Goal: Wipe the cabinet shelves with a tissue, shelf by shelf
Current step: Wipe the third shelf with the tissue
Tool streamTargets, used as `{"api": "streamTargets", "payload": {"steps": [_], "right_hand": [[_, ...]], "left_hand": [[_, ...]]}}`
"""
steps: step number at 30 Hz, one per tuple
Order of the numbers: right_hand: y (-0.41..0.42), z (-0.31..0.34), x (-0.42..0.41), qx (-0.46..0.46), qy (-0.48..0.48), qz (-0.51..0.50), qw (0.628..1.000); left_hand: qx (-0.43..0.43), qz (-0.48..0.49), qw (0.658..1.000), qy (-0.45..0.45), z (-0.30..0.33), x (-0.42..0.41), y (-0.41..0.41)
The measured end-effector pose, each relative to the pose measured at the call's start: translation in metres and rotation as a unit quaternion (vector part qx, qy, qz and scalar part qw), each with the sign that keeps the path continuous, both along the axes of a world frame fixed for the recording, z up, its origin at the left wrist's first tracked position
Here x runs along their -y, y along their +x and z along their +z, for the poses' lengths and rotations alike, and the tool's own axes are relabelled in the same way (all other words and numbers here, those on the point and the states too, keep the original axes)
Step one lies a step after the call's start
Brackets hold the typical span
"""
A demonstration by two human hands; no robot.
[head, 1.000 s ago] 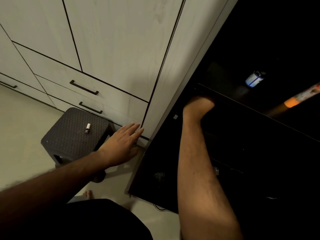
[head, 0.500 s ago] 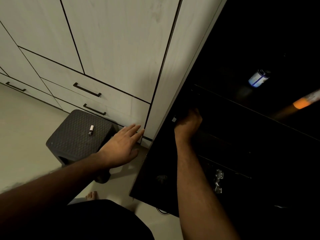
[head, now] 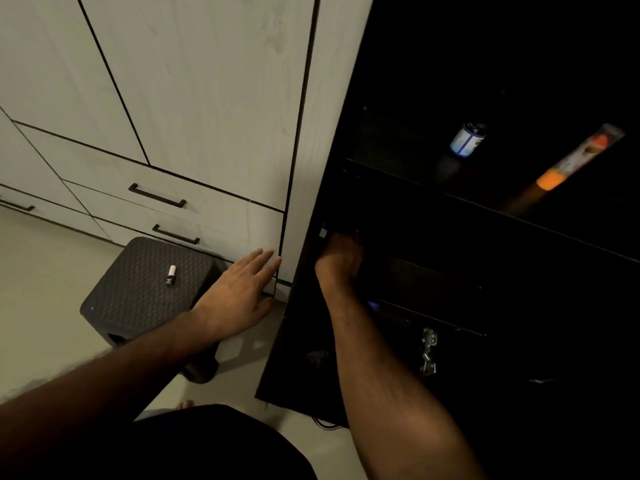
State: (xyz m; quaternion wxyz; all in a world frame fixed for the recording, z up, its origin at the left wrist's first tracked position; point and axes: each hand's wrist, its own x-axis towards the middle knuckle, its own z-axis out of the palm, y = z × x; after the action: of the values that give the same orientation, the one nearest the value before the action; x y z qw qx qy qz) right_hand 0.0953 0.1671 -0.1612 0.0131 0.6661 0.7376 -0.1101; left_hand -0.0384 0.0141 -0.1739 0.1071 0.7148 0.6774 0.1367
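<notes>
so the right hand (head: 337, 259) is reaching into the dark open cabinet (head: 433, 289), down at the left end of a lower shelf (head: 433, 271), right by the cabinet's side wall. its fingers are tucked away into the shadow, so i honestly can't tell if the grip is closed on anything, and the tissue isn't visible anywhere, too dark in there. the left hand (head: 242, 292) has a flat, open grip, fingers straight and spread a bit, fingertips at the bottom edge of the pale cabinet front (head: 214, 98) beside the open one. on the shelf above there's a small bottle with a white and blue label (head: 465, 140) and, well to its right, a long orange and white tube (head: 568, 164) lying at a slant. a dark textured stool (head: 145, 289) sits on the floor (head: 41, 289) just left of the left hand, with a little white-capped bottle (head: 170, 274) lying on top.
</notes>
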Motion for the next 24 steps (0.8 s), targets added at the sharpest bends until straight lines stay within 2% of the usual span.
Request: {"api": "streamTargets", "payload": {"steps": [1,4,7,10,12,14,16,18,20,22,24], "right_hand": [[0.000,0.004,0.002,0.008,-0.011,0.002,1.000],[0.007,0.018,0.006,-0.093,-0.049,-0.007,0.994],[0.018,0.025,0.014,-0.215,-0.111,0.001,0.970],[0.027,0.022,0.022,-0.292,-0.168,0.040,0.941],[0.031,0.022,0.025,-0.384,-0.179,0.047,0.904],[0.031,0.020,0.024,-0.495,-0.181,0.016,0.850],[0.026,0.018,0.026,-0.547,-0.161,-0.032,0.821],[0.015,0.014,0.028,-0.538,-0.116,-0.075,0.832],[0.008,0.011,0.029,-0.487,-0.074,-0.092,0.865],[0.005,0.012,0.029,-0.415,-0.035,-0.066,0.907],[0.004,0.012,0.029,-0.381,-0.015,-0.041,0.924]], "left_hand": [[-0.001,-0.003,1.000,0.004,0.002,0.001,0.003],[-0.006,-0.011,1.000,0.012,0.007,0.004,0.007],[-0.012,-0.012,1.000,0.007,0.009,0.008,0.009],[-0.027,-0.016,0.999,-0.013,0.010,0.011,0.011],[-0.039,-0.022,0.999,-0.019,0.012,0.011,0.012],[-0.044,-0.026,0.998,-0.024,0.014,0.011,0.013],[-0.049,-0.034,0.998,-0.028,0.016,0.009,0.014],[-0.050,-0.036,0.998,-0.031,0.018,0.005,0.012],[-0.044,-0.032,0.998,-0.033,0.021,0.003,0.011],[-0.030,-0.020,0.999,-0.029,0.024,0.002,0.010],[-0.024,-0.011,0.999,-0.030,0.027,0.003,0.009]]}}
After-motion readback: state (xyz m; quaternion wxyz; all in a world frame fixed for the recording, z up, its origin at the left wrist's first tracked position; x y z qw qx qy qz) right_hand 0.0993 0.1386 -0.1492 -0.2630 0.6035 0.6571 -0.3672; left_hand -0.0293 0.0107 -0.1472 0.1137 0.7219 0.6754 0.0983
